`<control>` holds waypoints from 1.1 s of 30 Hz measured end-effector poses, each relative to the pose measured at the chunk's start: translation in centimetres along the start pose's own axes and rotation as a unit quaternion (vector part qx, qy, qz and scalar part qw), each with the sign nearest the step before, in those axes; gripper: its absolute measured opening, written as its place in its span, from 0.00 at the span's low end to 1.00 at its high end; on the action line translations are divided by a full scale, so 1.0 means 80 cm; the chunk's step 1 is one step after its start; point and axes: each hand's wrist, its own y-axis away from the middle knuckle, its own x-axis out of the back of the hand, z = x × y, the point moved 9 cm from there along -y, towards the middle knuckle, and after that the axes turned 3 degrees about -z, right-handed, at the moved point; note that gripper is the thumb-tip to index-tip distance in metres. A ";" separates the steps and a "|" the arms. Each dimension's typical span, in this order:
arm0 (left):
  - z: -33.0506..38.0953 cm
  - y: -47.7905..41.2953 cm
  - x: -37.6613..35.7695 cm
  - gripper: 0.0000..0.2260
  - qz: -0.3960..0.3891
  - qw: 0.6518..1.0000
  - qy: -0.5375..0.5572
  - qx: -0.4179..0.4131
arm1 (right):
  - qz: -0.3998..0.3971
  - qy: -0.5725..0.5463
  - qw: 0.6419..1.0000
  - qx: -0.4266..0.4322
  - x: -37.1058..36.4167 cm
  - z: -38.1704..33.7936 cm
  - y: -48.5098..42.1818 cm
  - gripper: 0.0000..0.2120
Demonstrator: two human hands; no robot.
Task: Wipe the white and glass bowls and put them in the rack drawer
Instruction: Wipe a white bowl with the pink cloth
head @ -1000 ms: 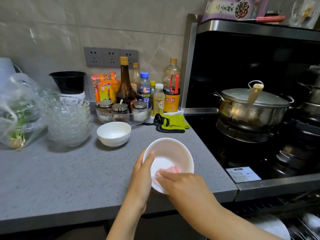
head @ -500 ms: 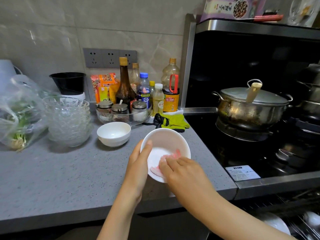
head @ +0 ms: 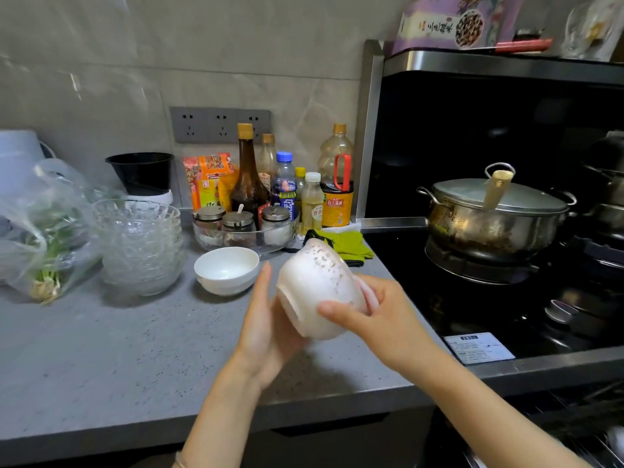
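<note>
A white bowl [head: 317, 285] is held above the grey counter [head: 101, 359], turned over so that its foot faces me and to the left. My left hand [head: 266, 322] supports it from the left with straight fingers against its base. My right hand [head: 374, 315] grips its right side, thumb across the outside; a bit of pink cloth [head: 369, 293] shows under the fingers. A second white bowl [head: 226, 270] stands upright on the counter. A stack of several glass bowls [head: 138, 244] stands to its left.
Bottles and a tray of seasoning jars [head: 244, 228] line the wall, with green gloves [head: 341, 243] beside them. A bag of greens [head: 40, 231] lies at far left. A lidded steel pot [head: 489, 217] sits on the black stove. The rack drawer [head: 587, 444] shows at bottom right.
The bowl has been turned from mouth-up to bottom-towards-me and lifted. My right hand has left the inside and now grips the outside; my left hand has shifted to the base.
</note>
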 end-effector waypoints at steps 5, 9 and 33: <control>-0.009 -0.007 -0.010 0.22 0.002 0.997 0.081 -0.019 | 0.025 -0.104 0.993 -0.059 0.013 0.019 -0.009 0.25; -0.008 -0.005 -0.010 0.21 -0.011 0.996 0.077 -0.036 | 0.067 -0.105 0.990 -0.071 0.037 0.028 -0.014 0.36; 0.024 0.012 -0.022 0.20 0.061 0.984 0.074 -0.148 | 0.113 0.136 0.969 0.173 0.024 -0.032 -0.002 0.17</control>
